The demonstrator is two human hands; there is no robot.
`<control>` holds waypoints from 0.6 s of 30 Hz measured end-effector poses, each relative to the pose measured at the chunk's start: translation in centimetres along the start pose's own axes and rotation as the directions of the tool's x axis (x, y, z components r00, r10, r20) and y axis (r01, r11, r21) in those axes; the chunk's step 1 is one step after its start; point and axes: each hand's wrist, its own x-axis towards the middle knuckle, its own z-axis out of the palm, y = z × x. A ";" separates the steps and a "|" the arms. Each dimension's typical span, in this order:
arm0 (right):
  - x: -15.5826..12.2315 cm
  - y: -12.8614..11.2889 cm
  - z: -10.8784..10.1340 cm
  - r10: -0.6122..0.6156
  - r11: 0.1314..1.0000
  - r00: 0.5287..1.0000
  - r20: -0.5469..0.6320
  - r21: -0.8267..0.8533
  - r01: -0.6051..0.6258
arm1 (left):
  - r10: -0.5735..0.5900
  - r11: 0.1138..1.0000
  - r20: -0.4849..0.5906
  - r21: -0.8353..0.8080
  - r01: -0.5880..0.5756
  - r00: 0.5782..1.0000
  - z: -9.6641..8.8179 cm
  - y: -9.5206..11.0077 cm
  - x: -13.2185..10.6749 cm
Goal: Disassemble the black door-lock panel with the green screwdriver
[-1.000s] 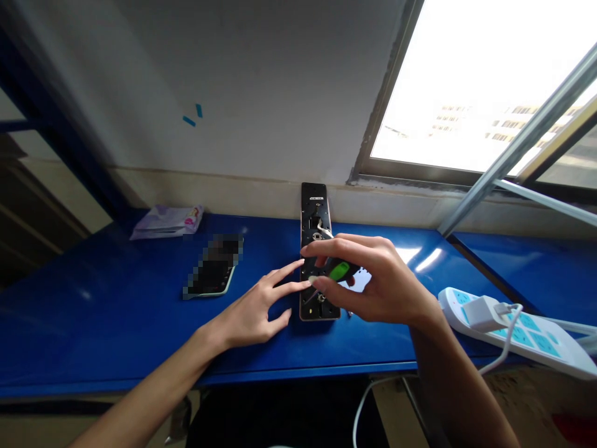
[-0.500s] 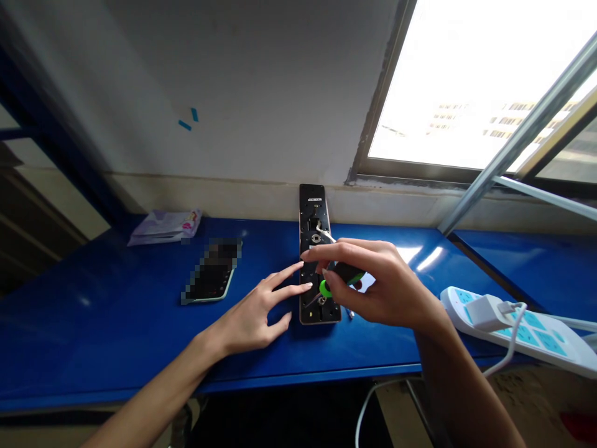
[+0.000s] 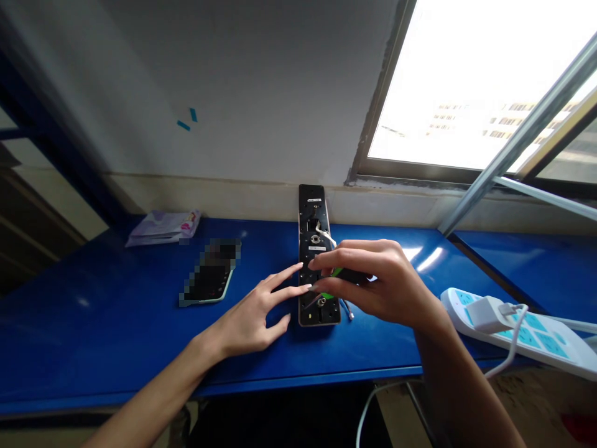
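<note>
Single head view, near, above blue desk (image 3: 116,330), facing forward-down toward wall (image 3: 261,93); exact height unclear.

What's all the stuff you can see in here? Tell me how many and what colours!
Long panel: one, black, on the table
Screwdriver: one, green and black, in the right hand
Cable: one, white, on the panel
Thin wires: count and colours unclear, right of the panel
Phone: one, dark with pale green edge, table's left side
Packet: one, pale purple, behind the phone
Power strip: one, white and light blue, far right
Adapter: one, white, on the strip
Table: one, blue, under these
Tape pieces: two, blue, on the wall
Window: one, bright white, upper right
Metal bar: silver, slanting past the window
Left hand: one, bare, fingertips on the panel
Right hand: one, bare, holding the screwdriver
</note>
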 end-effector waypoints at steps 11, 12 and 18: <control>-0.2 -0.5 0.0 0.035 0.998 0.997 0.067 0.046 -0.038 | -0.013 1.000 0.017 -0.016 0.013 1.000 -0.2 0.1 0.0; -0.1 -0.5 0.0 0.041 0.999 0.998 0.053 0.020 -0.043 | -0.012 1.000 0.017 -0.016 0.012 1.000 -0.2 0.1 0.0; 0.2 -0.4 0.1 0.023 0.999 1.000 0.011 -0.028 -0.023 | -0.005 1.000 0.010 -0.010 0.005 1.000 -0.3 0.4 0.1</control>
